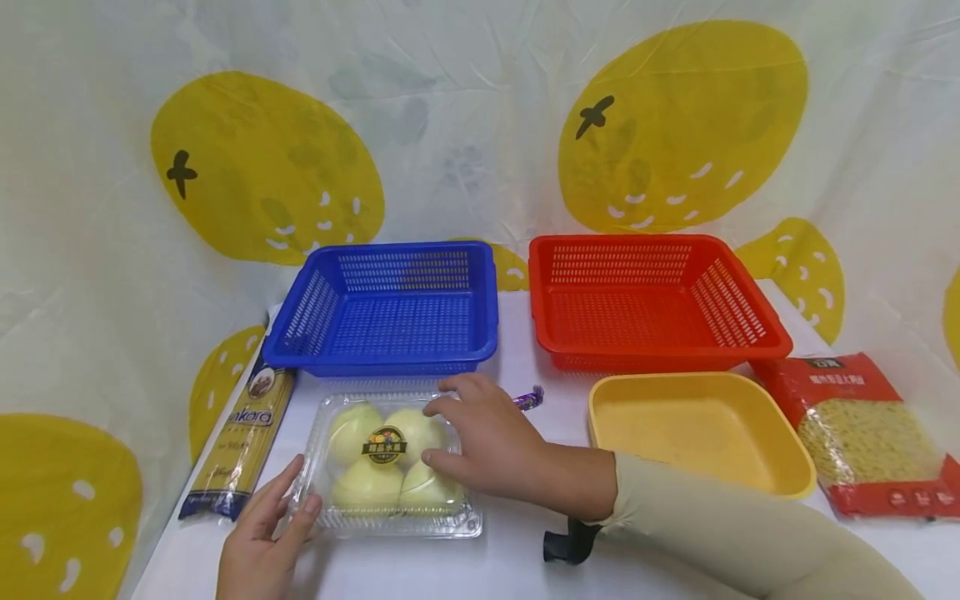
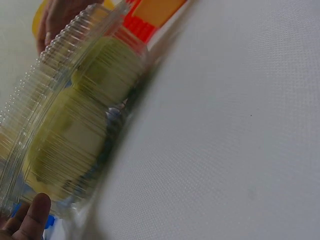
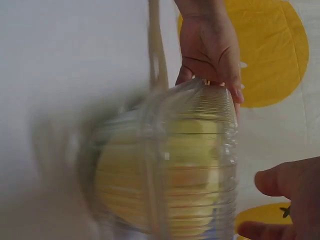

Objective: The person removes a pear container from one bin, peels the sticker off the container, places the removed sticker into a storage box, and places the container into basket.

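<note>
A clear plastic fruit box (image 1: 322, 442) with a shut lid stands on the white table, a dark round label on top. Inside sit several pale yellow-green round fruits (image 1: 367, 487). My left hand (image 1: 266, 533) grips the box's left side, with thumb and fingers spread on its edge, as the right wrist view also shows. Over the right part of the lid hovers my right hand (image 1: 487, 437), its fingers loosely bent. In the right wrist view a gap shows between the right hand's fingers (image 3: 272, 182) and the lid. Behind that hand lies a small purple-wrapped sweet (image 1: 531, 398), partly hidden.
A blue basket (image 1: 390, 367) and a red basket (image 1: 652, 360) stand along the back. In front of the red one is a yellow tub (image 1: 675, 417). A spaghetti packet (image 1: 243, 433) lies at the left, a red pasta bag (image 1: 862, 425) at the right.
</note>
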The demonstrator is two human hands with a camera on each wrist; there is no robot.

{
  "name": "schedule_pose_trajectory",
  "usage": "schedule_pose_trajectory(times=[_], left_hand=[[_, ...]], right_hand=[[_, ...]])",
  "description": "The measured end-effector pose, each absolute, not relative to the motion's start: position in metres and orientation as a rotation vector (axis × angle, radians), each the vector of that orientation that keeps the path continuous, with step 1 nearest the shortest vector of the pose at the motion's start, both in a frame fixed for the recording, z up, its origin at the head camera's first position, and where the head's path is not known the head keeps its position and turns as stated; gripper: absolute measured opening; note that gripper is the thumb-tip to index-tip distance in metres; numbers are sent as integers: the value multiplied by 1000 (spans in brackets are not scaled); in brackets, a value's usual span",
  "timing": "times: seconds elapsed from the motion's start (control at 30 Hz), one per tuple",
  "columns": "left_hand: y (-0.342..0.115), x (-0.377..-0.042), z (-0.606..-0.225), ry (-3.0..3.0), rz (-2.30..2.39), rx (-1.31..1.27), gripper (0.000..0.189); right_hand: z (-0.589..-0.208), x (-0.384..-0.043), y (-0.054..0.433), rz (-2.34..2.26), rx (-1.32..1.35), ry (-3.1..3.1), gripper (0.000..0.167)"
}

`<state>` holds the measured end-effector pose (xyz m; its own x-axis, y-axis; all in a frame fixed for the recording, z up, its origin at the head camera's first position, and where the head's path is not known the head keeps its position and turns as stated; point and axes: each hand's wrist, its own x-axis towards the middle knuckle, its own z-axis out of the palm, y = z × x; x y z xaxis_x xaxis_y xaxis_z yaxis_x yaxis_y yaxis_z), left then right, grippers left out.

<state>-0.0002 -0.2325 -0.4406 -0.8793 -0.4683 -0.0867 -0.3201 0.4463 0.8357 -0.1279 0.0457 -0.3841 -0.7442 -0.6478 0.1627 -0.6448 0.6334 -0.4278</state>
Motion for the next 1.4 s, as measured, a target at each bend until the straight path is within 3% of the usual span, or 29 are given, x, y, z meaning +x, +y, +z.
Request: schedule_pose_trajectory(times=[0.27, 0.53, 0.83, 1.4], left_hand=[[-234, -1, -440, -2543, -1459, 698, 66], [-239, 0, -442, -2554, -1424, 700, 63], [-238, -1, -447, -2513, -1480, 745, 64], [-232, -3, -446, -2498, -1473, 766, 63]], right_hand=[[-369, -131, 19, -285, -1314, 2816, 37], [-366, -126, 2, -120, -1307, 2820, 40], [-361, -124, -4, -222, -1221, 2807, 39], [-374, -134, -14, -454, -1141, 2842, 14]])
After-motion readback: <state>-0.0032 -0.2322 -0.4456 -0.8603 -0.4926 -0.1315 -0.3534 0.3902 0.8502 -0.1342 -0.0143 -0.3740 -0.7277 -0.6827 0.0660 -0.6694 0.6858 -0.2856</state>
